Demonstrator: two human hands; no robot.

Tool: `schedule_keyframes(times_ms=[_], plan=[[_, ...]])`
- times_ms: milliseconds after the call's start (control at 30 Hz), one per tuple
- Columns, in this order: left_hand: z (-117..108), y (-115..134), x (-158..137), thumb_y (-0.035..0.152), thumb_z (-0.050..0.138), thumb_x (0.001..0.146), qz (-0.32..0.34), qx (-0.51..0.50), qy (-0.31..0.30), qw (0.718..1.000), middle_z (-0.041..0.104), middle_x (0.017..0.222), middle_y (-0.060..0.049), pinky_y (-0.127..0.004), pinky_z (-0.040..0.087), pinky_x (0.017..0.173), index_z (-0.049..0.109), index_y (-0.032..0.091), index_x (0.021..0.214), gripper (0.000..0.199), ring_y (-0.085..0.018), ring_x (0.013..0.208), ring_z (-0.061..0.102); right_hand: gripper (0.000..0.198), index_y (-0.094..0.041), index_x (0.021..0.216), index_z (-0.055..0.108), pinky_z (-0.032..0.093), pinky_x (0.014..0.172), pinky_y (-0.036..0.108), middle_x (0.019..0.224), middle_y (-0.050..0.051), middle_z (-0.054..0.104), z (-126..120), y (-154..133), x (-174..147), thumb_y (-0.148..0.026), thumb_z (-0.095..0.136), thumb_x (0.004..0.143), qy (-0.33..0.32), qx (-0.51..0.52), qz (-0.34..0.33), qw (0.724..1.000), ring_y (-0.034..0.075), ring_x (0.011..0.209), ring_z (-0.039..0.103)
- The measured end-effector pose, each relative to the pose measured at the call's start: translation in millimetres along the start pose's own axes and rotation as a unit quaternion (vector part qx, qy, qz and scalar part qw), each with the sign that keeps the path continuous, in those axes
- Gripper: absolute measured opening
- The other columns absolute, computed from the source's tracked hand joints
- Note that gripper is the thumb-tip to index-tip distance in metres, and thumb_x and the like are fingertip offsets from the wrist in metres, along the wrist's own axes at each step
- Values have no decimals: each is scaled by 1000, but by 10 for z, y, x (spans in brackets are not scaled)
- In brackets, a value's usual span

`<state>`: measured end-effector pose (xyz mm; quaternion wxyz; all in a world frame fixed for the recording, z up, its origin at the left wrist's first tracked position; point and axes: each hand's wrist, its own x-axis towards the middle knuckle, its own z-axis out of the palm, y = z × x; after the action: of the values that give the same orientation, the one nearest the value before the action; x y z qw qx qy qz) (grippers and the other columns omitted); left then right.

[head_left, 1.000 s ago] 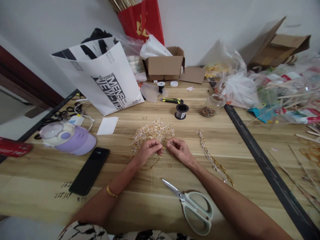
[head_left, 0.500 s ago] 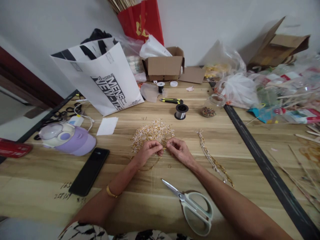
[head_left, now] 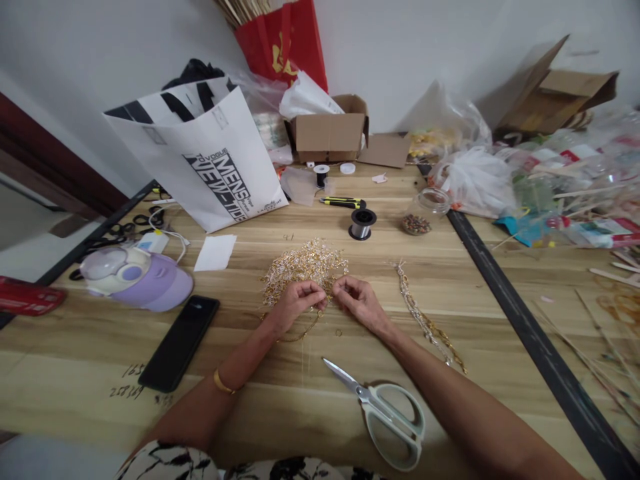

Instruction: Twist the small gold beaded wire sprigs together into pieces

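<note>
The hands, left hand [head_left: 300, 298] and right hand [head_left: 359, 301], sit just apart, each closed in a thumb-and-finger pinch; anything held is too fine to make out. The wood-grained worktop [head_left: 280, 413] runs out of view at right, below a pale far wall [head_left: 390, 47]. A far red bag [head_left: 306, 40] is cut off above. The left hand partly hides a mid-worktop heap of gold-and-silver strands [head_left: 303, 262] and a thin gold chain [head_left: 305, 335].
</note>
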<state>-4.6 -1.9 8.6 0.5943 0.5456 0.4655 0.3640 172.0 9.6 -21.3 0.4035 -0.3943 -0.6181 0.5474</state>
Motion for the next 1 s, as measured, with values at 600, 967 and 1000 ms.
schedule_keyframes(times_ms=[600, 967, 1000], plan=[[27, -25, -6, 30, 67, 75, 34, 26, 35, 998, 62, 63, 0, -23, 45, 64, 64, 12, 68, 20, -11, 62, 56, 23, -15, 81, 58, 26, 47, 22, 52, -7, 39, 30, 32, -18, -38, 60, 82, -42, -31, -29, 998, 8, 48, 33], [23, -24, 14, 31, 70, 70, 16, 4, 49, 999, 60, 58, 1, -23, 45, 59, 63, 13, 67, 20, -10, 57, 54, 25, -15, 82, 57, 25, 47, 21, 54, -6, 38, 14, 21, -19, -40, 57, 83, -58, -35, -26, 997, 8, 49, 32], [20, -23, 14, 32, 70, 70, 13, 4, 50, 999, 60, 58, 1, -23, 45, 60, 63, 13, 67, 20, -10, 57, 54, 25, -15, 82, 57, 25, 47, 21, 54, -6, 38, 14, 21, -18, -40, 57, 83, -58, -33, -25, 997, 8, 49, 32]])
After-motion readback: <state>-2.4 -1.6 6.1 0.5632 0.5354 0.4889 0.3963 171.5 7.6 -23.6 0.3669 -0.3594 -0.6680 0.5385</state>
